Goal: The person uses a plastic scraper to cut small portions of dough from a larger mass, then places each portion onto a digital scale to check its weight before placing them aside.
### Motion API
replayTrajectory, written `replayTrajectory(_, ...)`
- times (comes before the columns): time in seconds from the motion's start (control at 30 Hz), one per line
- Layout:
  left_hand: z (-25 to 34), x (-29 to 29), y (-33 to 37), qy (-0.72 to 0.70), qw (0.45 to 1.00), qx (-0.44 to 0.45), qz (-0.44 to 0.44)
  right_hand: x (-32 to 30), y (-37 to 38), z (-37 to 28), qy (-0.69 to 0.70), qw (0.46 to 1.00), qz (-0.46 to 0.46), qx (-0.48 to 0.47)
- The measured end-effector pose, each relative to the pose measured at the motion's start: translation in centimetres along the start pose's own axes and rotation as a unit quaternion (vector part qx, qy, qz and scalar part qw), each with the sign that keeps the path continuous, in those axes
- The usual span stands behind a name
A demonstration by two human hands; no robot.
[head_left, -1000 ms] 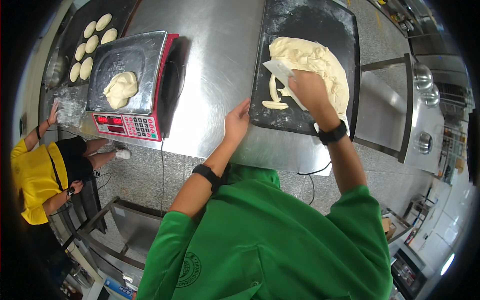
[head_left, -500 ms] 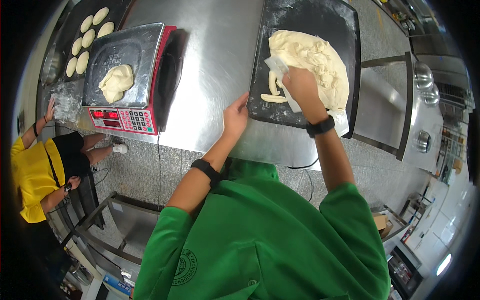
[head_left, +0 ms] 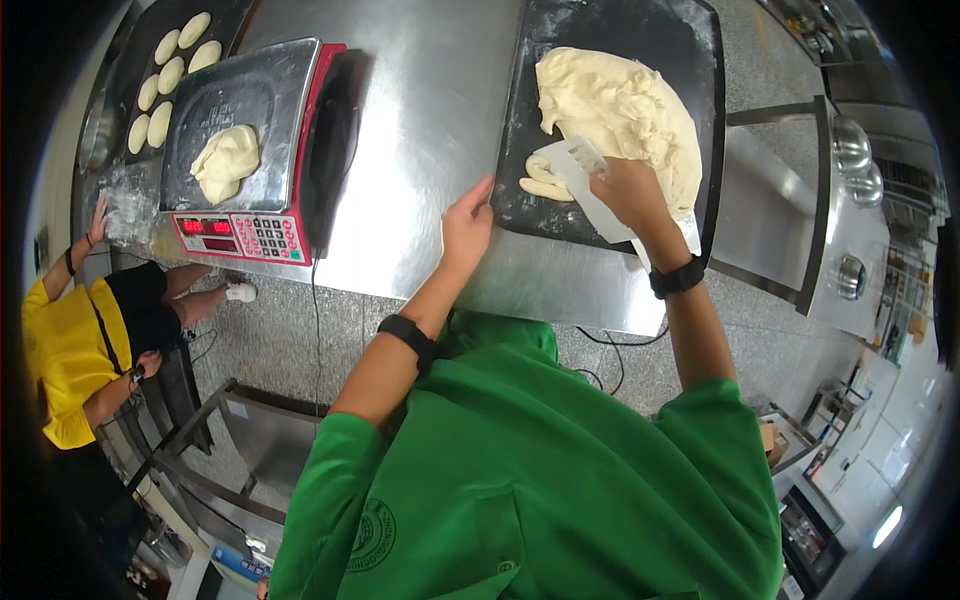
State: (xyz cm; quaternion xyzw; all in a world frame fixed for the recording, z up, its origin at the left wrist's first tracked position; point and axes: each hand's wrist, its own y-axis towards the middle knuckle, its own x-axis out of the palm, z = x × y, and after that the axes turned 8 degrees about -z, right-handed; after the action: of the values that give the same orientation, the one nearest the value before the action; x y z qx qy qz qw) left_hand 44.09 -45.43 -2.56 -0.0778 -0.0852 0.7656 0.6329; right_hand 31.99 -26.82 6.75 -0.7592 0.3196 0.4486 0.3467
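Note:
My right hand is closed round a white flat dough scraper, which stands on the black tray. A large mass of pale dough spreads over the tray beyond that hand. Against the scraper's left side lie small dough strips, folded together. My left hand rests by the tray's near left edge, fingers stretched toward it and holding nothing visible. Under my right wrist, a pale flat piece shows at the tray's near right corner; its kind is unclear.
Left on the steel table stands a red scale with a dough lump on its pan. A dark tray beyond it carries several dough pieces. A person in yellow stands at the left. Metal bowls sit at the right.
My right hand and the scraper have moved right and slightly nearer me. The small strips are now bunched against the blade. My left hand has hardly moved.

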Motion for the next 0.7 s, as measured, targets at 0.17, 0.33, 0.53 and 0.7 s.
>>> replayTrajectory(0.17,1.3,-0.6,0.4,-0.089,0.993,-0.05,-0.061,-1.7,2.4,-0.2,0.086,0.99,-0.109,-0.031)
replayTrajectory(0.33,1.1,-1.1,0.5,-0.124,0.987,-0.049,-0.094,-2.0,2.5,-0.8,0.081,0.97,-0.205,-0.105)
replayTrajectory(0.53,1.0,-1.4,0.6,-0.124,0.985,-0.056,-0.108,-4.1,2.2,-0.2,0.058,0.979,-0.185,-0.07)
replayTrajectory(0.7,0.7,-1.5,0.7,-0.117,0.985,-0.056,-0.11,-3.4,0.9,1.1,0.069,0.984,-0.164,0.013)
